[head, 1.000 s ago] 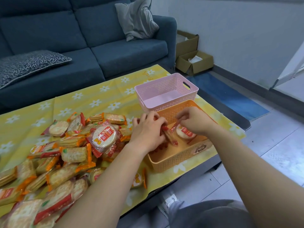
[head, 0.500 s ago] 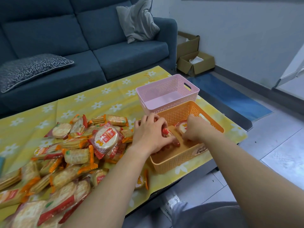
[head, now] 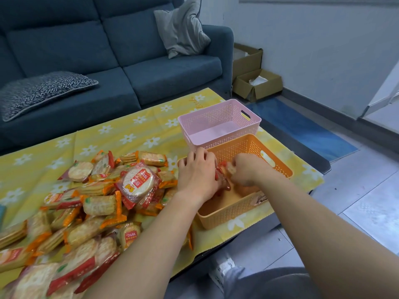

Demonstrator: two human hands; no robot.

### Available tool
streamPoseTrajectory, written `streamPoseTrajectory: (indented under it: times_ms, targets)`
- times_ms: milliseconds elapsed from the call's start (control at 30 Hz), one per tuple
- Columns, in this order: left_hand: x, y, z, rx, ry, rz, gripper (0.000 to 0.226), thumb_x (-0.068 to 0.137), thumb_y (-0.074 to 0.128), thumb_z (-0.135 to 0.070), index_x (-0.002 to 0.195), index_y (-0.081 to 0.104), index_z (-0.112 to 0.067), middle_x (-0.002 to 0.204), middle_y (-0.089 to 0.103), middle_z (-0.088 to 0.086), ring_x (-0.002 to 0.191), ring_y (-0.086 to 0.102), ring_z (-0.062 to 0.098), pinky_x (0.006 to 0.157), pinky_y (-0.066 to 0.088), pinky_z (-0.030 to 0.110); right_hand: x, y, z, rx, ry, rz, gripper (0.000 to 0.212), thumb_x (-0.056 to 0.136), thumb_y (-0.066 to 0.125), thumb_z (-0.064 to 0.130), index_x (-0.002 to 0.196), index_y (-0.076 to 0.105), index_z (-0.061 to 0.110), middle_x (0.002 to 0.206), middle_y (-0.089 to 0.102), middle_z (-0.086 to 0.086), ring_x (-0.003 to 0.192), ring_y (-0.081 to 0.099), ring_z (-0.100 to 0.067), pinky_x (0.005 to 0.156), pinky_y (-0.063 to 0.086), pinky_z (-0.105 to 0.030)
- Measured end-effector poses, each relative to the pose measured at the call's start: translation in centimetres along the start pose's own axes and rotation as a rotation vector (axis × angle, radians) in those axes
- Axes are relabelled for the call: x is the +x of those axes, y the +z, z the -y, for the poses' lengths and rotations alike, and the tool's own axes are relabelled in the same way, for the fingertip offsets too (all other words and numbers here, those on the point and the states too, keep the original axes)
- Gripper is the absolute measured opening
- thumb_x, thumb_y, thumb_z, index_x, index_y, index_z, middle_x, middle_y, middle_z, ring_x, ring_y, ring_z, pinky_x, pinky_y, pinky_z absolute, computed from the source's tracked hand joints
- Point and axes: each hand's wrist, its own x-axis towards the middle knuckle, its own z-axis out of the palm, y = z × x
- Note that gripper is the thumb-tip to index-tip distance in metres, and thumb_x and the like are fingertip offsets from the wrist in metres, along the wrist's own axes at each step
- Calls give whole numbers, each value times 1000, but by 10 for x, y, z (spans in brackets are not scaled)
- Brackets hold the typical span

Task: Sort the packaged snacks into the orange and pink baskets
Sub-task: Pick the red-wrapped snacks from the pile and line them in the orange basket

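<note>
The orange basket (head: 278,164) stands near the table's front right, with the pink basket (head: 218,116) just behind it. Both my hands are inside the orange basket. My left hand (head: 197,175) grips red-wrapped snack packets (head: 222,178) at the basket's near-left side. My right hand (head: 246,170) pinches a round cracker packet (head: 230,168) beside them. The hands hide most of what lies on the basket floor. A large pile of snack packets (head: 90,201), red-wrapped and orange-wrapped, covers the left of the yellow flowered tablecloth (head: 129,134). No snack shows in the pink basket.
A blue sofa (head: 129,61) with a grey cushion (head: 183,26) and a patterned cushion (head: 38,93) runs behind the table. Cardboard boxes (head: 257,83) sit on the floor by the wall. A blue mat (head: 302,128) lies right of the table.
My right hand has moved left and lower inside the orange basket, closer to my left hand. The view has tilted down slightly.
</note>
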Motion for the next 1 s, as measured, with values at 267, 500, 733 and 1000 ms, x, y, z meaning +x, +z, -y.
streamPoseTrajectory:
  times_ms: [267,500,733,1000]
  targets:
    - [0,1,0,-33,-31,-30,51,78,74,-52,114,47,-28,120,49,-4,117,49,23,95,37,40,-10,4,7,250,-6,-65,26,74,79,13,86,56,15,83,64,-3,77,62,-23,65,54,-37]
    - [-7,-18,8,-167,44,71,52,80,67,-61,122,52,-34,129,55,-11,122,49,18,102,37,39,-18,-12,7,85,-60,54,28,80,72,14,108,69,14,106,70,-4,98,66,-26,88,58,-44]
    - [-39,-62,71,-149,-256,-179,27,92,55,-36,118,60,-31,123,62,-6,119,53,22,99,40,40,-37,-18,70,220,-199,-252,26,83,56,19,105,68,25,106,70,1,98,66,-26,83,58,-42]
    - [-64,-78,138,-131,-479,104,90,76,81,-49,150,34,-27,146,50,4,137,46,29,117,30,51,-36,13,148,302,-371,-193,33,85,52,5,106,72,21,108,73,-7,101,67,-27,86,57,-40]
